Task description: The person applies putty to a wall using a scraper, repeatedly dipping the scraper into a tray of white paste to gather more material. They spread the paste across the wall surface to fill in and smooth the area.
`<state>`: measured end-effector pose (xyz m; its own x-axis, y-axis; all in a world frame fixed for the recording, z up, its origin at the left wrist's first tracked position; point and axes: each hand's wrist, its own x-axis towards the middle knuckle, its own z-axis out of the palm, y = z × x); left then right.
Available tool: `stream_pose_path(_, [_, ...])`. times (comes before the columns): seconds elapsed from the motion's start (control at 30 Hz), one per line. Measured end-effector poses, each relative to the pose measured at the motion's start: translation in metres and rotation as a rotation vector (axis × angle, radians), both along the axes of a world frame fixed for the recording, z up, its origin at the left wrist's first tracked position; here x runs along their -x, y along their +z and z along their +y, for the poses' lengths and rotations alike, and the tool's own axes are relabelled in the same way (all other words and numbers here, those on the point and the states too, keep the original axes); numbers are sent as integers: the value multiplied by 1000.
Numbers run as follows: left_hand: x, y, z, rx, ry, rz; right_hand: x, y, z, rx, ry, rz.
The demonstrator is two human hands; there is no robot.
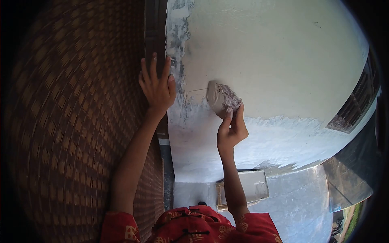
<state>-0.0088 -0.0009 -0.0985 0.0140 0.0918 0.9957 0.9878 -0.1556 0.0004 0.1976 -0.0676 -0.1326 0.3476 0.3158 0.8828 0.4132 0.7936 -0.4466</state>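
My right hand [232, 131] grips a putty scraper [216, 97] and holds its broad face at the wall [263, 60], near the middle of the view. Greyish, lumpy putty [227, 97] clings to the scraper's near side. The grip end of the tool is hidden in my fingers. My left hand [157, 89] lies at the wall's left edge with its fingers spread, holding nothing. Rough white putty [279, 131] covers the lower wall and runs up the left edge, where grey patches show. The upper wall is smooth and cream-coloured.
A woven bamboo panel [73, 101] fills the left side, close to my left arm. Dark wood [154, 28] stands between panel and wall. Below are a shallow rectangular tray [253, 184] and the tiled floor [293, 192]. A dark window [351, 107] is at the right.
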Motion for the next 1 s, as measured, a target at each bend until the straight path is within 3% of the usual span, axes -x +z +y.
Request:
stream_pose_path(0.17, [-2, -1, -3, 8, 14, 0, 25, -9, 2, -40, 28, -220])
stream_pose_path(0.23, [2, 0, -1, -1, 25, 14, 15, -13, 11, -88, -122, -136])
stream_pose_path(0.27, [0, -2, 1, -9, -7, -12, 5, -16, 4, 75, -73, -35])
stream_pose_path(0.3, [-1, -2, 2, -13, -39, -42, 3, -12, 3, 12, -41, 42])
stream_pose_path(0.47, [-1, -2, -4, 21, -9, -15, 29, -16, 1, -88, 40, -249])
stream_pose_path(0.6, [-1, 0, -2, 11, 2, -5, 10, -10, 4, 88, -29, -26])
stream_pose_path(0.63, [0, -1, -1, 1, 7, -9, 2, -7, 6, 24, -99, 14])
stream_pose_path(0.7, [0, -2, 1, 4, -18, -8, -3, -2, 1, -19, -11, 28])
stream_pose_path(0.8, [0, -4, 3, -13, -48, -49, 12, -5, 0, -46, 50, -332])
stream_pose_path(0.83, [-1, -5, 2, -10, -47, -52, 10, -5, 3, -43, 51, -335])
stream_pose_path(1.0, [-1, -2, 3, -16, -33, -46, -14, 6, 9, -21, -54, -98])
